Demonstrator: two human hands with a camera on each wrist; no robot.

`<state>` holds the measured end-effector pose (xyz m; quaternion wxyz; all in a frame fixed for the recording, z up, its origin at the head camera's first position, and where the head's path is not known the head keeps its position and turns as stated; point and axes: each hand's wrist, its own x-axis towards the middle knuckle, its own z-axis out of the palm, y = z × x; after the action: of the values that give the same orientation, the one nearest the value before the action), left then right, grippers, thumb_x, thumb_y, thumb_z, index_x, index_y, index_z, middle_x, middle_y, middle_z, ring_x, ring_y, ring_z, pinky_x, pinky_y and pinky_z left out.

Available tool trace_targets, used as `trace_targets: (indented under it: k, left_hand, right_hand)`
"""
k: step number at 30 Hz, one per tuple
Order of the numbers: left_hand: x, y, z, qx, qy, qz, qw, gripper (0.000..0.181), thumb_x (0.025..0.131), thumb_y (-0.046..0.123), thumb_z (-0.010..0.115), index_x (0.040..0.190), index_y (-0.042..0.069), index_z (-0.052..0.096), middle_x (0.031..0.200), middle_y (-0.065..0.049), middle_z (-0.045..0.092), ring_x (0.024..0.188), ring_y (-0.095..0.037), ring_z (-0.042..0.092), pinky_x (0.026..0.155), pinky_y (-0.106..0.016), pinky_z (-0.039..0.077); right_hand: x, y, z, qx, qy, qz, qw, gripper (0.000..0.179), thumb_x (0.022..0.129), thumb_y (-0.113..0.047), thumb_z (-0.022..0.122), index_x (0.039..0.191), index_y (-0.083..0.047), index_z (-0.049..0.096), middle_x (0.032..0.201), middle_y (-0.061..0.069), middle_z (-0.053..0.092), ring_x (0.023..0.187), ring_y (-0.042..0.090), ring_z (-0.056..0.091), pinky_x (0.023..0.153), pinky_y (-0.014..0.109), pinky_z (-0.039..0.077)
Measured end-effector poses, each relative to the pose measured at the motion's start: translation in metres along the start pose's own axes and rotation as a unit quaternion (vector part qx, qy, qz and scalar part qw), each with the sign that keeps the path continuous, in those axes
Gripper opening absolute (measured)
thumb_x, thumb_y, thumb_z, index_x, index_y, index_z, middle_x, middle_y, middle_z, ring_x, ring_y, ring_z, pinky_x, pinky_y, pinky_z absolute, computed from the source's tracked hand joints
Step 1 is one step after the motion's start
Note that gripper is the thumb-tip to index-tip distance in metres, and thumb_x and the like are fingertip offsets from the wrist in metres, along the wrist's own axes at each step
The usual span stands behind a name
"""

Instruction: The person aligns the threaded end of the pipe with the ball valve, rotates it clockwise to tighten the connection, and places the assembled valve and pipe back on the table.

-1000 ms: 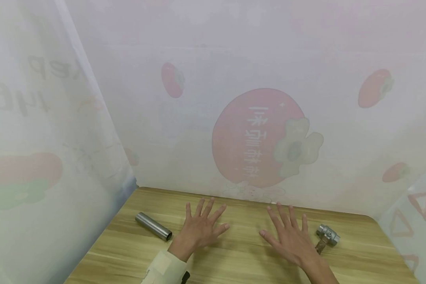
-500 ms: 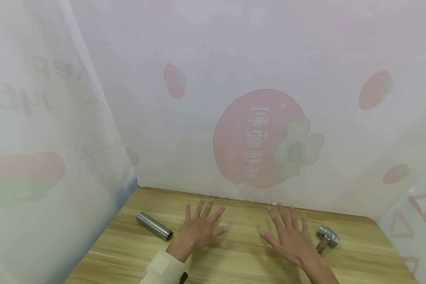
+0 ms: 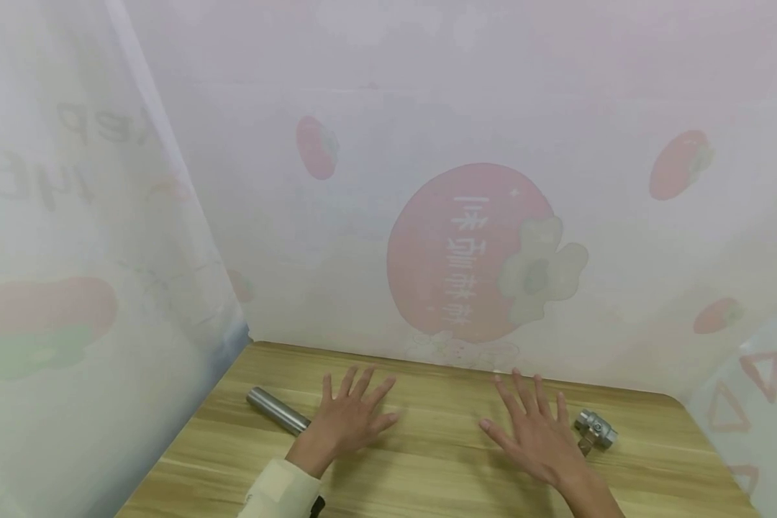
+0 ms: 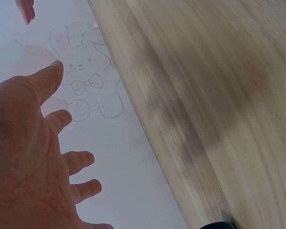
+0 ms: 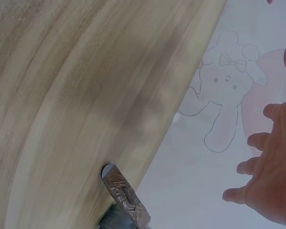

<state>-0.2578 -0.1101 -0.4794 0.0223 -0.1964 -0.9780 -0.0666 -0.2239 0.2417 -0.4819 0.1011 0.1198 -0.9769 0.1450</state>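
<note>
My left hand (image 3: 344,421) is held over the table with its fingers spread and nothing in it. A plain metal tube (image 3: 275,409) lies on the table just left of it, its near end hidden behind the wrist. On the other side my right hand (image 3: 539,439) is also spread and holds nothing. Right of that hand sits a metal ball valve (image 3: 596,429), its lever partly covered by the hand. The right wrist view shows the valve's worn brownish lever (image 5: 126,195). Both palms appear off the tabletop, with shadows below them.
A wood-grain table (image 3: 427,460) extends beneath both hands. Behind it hangs a pale curtain (image 3: 337,237) printed with red fruit, and another curtain panel (image 3: 52,237) closes the left side. A dark cuff item (image 3: 317,506) shows under the left sleeve.
My left hand has shifted left and slightly toward me, now covering the tube's near end. My right hand has drifted a little right, nearer the valve. Tube and valve stay put.
</note>
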Motion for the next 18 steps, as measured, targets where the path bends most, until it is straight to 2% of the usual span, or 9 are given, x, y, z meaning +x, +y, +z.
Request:
trace_targets:
  k: [10,15,18]
  left_hand:
    - [-0.001,-0.011,0.0,0.007,0.001,-0.009,0.9999,0.069,0.11,0.067,0.045,0.171,0.035,0.035,0.178,-0.011,0.032,0.165,-0.044,0.026,0.126,-0.084,0.016]
    - [0.0,-0.017,0.006,-0.009,0.01,-0.001,0.9999,0.069,0.111,0.066,0.045,0.171,0.034,0.037,0.178,-0.014,0.032,0.165,-0.047,0.026,0.125,-0.085,0.014]
    - [-0.002,-0.022,0.009,-0.022,0.012,0.003,0.9997,0.072,0.11,0.071,0.04,0.171,0.032,0.036,0.179,-0.015,0.03,0.165,-0.049,0.024,0.125,-0.086,0.01]
  right_hand:
    - [0.001,0.004,0.001,0.012,-0.007,0.004,0.9999,0.084,0.107,-0.067,0.054,0.174,-0.023,0.029,0.181,0.021,0.019,0.164,0.06,0.008,0.121,0.089,0.003]
    - [0.001,0.007,0.0,0.013,-0.009,0.007,0.9999,0.083,0.107,-0.066,0.055,0.175,-0.025,0.027,0.181,0.022,0.018,0.163,0.061,0.007,0.12,0.089,0.003]
    - [0.001,0.008,0.0,0.014,-0.009,0.006,0.9998,0.083,0.107,-0.064,0.056,0.174,-0.025,0.028,0.181,0.022,0.019,0.163,0.061,0.007,0.12,0.09,0.003]
